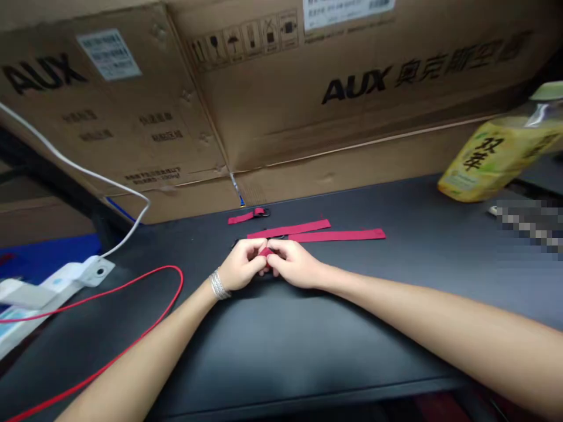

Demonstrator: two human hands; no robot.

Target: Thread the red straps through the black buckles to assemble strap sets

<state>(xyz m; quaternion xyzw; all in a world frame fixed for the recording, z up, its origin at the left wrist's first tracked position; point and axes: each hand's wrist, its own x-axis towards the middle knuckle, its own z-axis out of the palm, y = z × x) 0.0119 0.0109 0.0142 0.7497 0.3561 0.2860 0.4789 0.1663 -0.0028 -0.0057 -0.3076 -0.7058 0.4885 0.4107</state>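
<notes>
Between my two hands, near the middle of the dark table, is a small piece of red strap [266, 252]. My left hand [241, 264], with a silvery bracelet at the wrist, pinches it from the left. My right hand [292, 264] pinches it from the right, the thumbs almost touching. Just beyond the hands lie two flat red straps, one [308, 227] angled and partly behind the other [347, 235]. A shorter red strap with a dark ring [241, 218] rests farther back. The fingertips hide most of the held piece.
Large cardboard boxes [281, 135] stand along the table's back edge. A yellow-labelled bottle [492, 158] is at the right. At the left are a white power strip [65, 281], a white cable [88, 171] and a looping red cable [171, 305].
</notes>
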